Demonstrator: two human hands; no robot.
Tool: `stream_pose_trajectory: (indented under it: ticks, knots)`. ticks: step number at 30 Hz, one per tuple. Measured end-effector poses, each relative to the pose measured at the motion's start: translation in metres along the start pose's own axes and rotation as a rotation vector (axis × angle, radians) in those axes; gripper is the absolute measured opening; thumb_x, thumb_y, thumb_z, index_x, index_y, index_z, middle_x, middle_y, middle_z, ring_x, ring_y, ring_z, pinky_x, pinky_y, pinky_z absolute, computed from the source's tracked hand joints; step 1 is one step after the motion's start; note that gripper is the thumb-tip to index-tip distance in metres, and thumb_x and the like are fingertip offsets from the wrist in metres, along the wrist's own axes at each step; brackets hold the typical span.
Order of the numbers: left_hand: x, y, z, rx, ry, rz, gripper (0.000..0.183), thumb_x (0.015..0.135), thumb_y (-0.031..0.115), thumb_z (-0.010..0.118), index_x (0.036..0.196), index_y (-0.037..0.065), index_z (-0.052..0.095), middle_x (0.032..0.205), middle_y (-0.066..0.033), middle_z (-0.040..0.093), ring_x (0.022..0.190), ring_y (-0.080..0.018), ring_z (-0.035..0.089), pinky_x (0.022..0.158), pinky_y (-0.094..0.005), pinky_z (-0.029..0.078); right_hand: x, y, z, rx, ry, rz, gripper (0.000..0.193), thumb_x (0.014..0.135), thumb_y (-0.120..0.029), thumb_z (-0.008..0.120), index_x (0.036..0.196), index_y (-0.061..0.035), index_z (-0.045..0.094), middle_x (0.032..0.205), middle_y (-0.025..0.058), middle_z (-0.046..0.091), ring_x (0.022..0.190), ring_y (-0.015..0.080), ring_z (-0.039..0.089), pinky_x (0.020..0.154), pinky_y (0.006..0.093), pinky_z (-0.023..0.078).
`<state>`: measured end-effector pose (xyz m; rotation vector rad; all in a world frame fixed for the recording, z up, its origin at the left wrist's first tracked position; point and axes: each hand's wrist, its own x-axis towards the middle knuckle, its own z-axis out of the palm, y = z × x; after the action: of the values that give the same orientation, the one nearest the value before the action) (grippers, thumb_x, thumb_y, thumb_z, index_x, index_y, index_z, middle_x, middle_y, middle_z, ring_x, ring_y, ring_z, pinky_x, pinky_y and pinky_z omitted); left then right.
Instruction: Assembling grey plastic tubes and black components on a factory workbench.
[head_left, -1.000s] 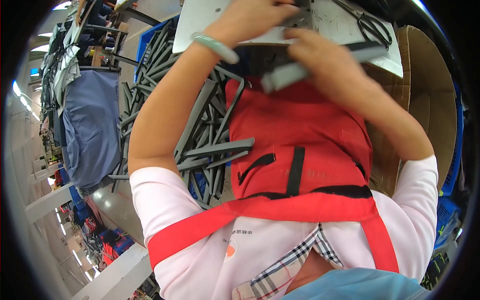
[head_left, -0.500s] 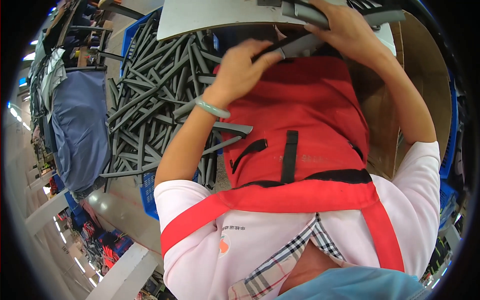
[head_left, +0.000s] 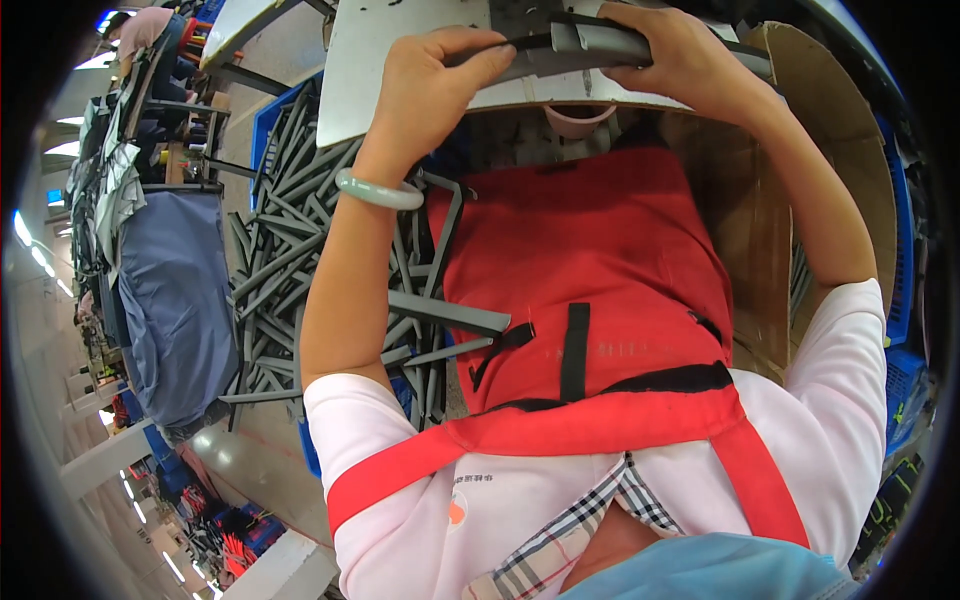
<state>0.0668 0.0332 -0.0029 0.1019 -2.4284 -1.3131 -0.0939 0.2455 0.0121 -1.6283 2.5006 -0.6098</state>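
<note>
Over the near edge of the white tabletop, both my hands are on a long grey strip with a black edge. My left hand, with a pale bangle on its wrist, is closed on the strip's left end between thumb and fingers. Wrapped round the strip further right is my right hand, its thumb below and its fingers over the top. A folded or overlapping grey layer shows on the strip between the hands. Whether this is one piece or two I cannot tell.
Left of me, many loose grey strips are heaped in a blue crate. An open cardboard box stands on the right. A pinkish rounded thing shows under the table edge. My red apron hangs below my hands.
My left hand has risen from over the apron to the tabletop and moved left. The strip now lies more level between both hands. My right hand has kept its hold.
</note>
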Motion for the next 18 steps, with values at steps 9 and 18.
stream_pose_trajectory:
  ticks: [9, 18]
  knots:
    - [0.051, -0.02, 0.007, -0.055, 0.036, -0.176, 0.034, 0.08, 0.025, 0.075, 0.102, -0.001, 0.073, 0.086, -0.0084, 0.071, 0.079, -0.012, 0.062, 0.072, -0.0264, 0.049, 0.028, 0.006, -0.029, 0.015, -0.061, 0.095, 0.062, 0.075, -0.036, 0.075, 0.118, 0.0067, 0.058, 0.097, 0.0281, 0.066, 0.092, 0.0387, 0.065, 0.08, 0.0407, 0.051]
    - [0.064, -0.029, 0.006, -0.143, 0.048, -0.185, 0.028, 0.082, 0.019, 0.075, 0.101, -0.002, 0.073, 0.068, -0.0006, 0.061, 0.055, -0.0054, 0.044, 0.049, -0.0203, 0.032, 0.037, 0.014, -0.033, -0.005, -0.011, 0.046, 0.066, 0.074, -0.035, 0.075, 0.12, 0.0081, 0.057, 0.103, 0.0292, 0.065, 0.097, 0.0369, 0.065, 0.083, 0.0399, 0.05]
